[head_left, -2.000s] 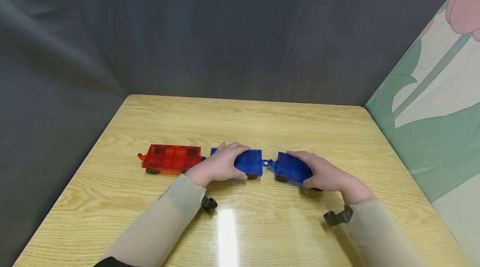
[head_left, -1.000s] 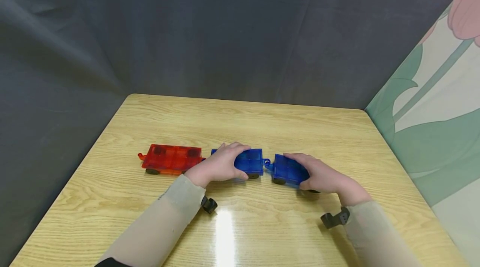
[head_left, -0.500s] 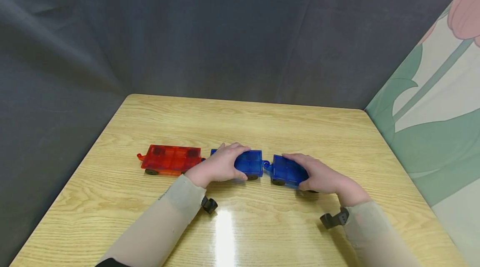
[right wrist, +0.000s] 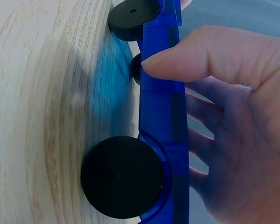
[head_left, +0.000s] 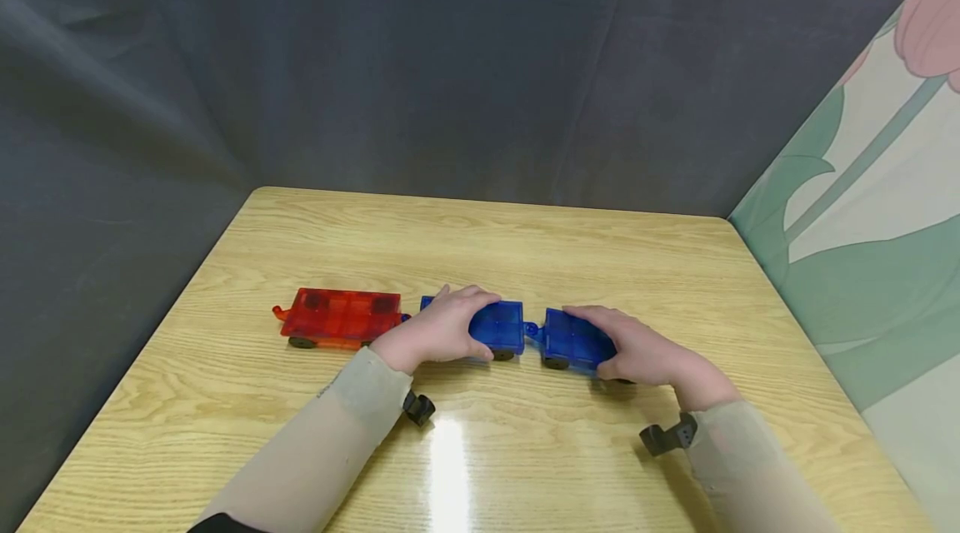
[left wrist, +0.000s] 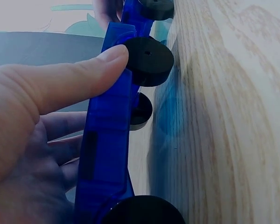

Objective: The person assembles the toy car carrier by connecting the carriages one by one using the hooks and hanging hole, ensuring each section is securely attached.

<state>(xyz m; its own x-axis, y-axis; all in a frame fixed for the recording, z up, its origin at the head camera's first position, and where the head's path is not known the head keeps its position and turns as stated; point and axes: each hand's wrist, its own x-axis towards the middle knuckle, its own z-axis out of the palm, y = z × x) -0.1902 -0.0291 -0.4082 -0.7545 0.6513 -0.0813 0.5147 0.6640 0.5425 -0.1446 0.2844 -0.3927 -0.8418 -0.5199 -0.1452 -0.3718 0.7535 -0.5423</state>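
Note:
A row of see-through toy train cars with black wheels stands on the table. My left hand (head_left: 442, 329) grips the middle blue car (head_left: 501, 325) from above, thumb on its near side by a wheel (left wrist: 148, 60). The blue car on the right (head_left: 573, 340), slightly angled, is held by my right hand (head_left: 645, 350), thumb against its side in the right wrist view. Between these two cars, hook and ring overlap (head_left: 532, 330); whether they are fully linked is too small to tell. At the left, a red car (head_left: 343, 315) meets the middle car, their joint partly hidden by my left hand.
The wood-grain table (head_left: 480, 241) extends around the cars, with a bright light reflection near its front. A dark cloth (head_left: 420, 67) hangs behind it. A flower-patterned wall (head_left: 885, 241) borders the right side.
My right hand has brought the right blue car leftward, closing the gap between its hook and the middle car's ring. Lately the whole row has shifted very slightly left.

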